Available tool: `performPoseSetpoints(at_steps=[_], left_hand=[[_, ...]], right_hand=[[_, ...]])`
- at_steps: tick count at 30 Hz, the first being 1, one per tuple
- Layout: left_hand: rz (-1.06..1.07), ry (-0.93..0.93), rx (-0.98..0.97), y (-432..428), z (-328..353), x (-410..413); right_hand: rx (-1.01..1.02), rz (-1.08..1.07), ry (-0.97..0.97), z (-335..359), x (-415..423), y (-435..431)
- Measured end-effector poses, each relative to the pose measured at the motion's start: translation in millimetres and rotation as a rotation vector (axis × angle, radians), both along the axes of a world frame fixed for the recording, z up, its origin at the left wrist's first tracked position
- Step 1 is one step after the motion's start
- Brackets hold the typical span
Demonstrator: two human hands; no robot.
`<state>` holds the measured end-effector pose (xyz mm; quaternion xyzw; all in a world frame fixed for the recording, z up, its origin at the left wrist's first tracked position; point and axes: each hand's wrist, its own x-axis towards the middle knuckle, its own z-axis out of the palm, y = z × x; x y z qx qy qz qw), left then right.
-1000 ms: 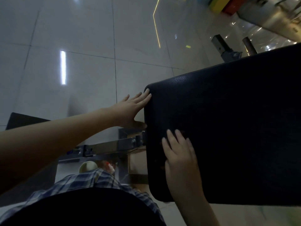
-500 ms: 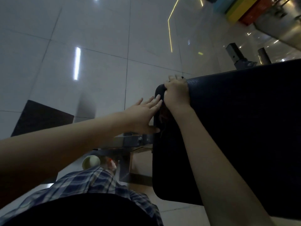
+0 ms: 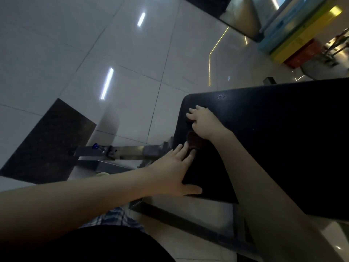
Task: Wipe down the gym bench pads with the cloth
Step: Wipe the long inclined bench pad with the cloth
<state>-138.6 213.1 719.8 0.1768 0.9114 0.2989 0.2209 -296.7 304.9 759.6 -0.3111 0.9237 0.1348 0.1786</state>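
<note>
- Glossy floor (image 3: 132, 53) all around: big pale square tiles, thin grout lines, strip lights mirrored in the shine.
- The pad (image 3: 283, 138) fills the right side. It's black, finely pebbled like vinyl, a flat slab with rounded corners.
- Over on the left, a dark speckled rectangular mat (image 3: 49, 144) lies flat on the tiles.
- Between mat and pad runs the frame (image 3: 128, 150), a square-section grey metal bar that meets the pad's left edge.
- Left hand (image 3: 173, 171) is spread flat on the pad's near left corner, fingers straight, thumb splayed along the near edge, fingertips right up at the cloth.
- Right hand (image 3: 204, 121) sits near the pad's far left corner, fingers curled over the cloth, holding it down.
- And there's the cloth (image 3: 193, 141): dark brownish, soft and bunched, a rounded lobe poking out beneath the right wrist, lying on the pad.
</note>
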Motion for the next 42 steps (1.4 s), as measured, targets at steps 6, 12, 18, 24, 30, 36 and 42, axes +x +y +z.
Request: performPoseSetpoints(at_steps=[6,12,18,24,30,36,42], left_hand=[[0.153,-0.032,0.094,22.6,6.7,40.4],[0.240,0.011,0.167,25.4,2.8,37.6],[0.236,0.006,0.151,17.1,-9.8,3.2],[0.162,-0.029,0.141,-7.8,-9.2,-37.9],[0.092,-0.082,0.013,-9.6,-11.2,-46.1],[0.057,-0.058,-0.048,-10.3,-5.2,-45.8],[0.061,-0.079,-0.038,-8.4,-1.1,-44.8]], right_hand=[[0.069,0.141,-0.182,12.3,48.1,19.8],[0.124,0.223,-0.191,14.1,61.2,26.1],[0.029,0.173,0.017,-14.8,34.4,8.3],[0.018,0.059,0.195,-35.2,-22.2,-32.0],[0.019,-0.128,0.281,-39.2,-55.0,-60.9],[-0.049,-0.051,0.192,-35.4,-42.1,-44.6],[0.014,0.112,-0.001,-1.2,14.7,13.3]])
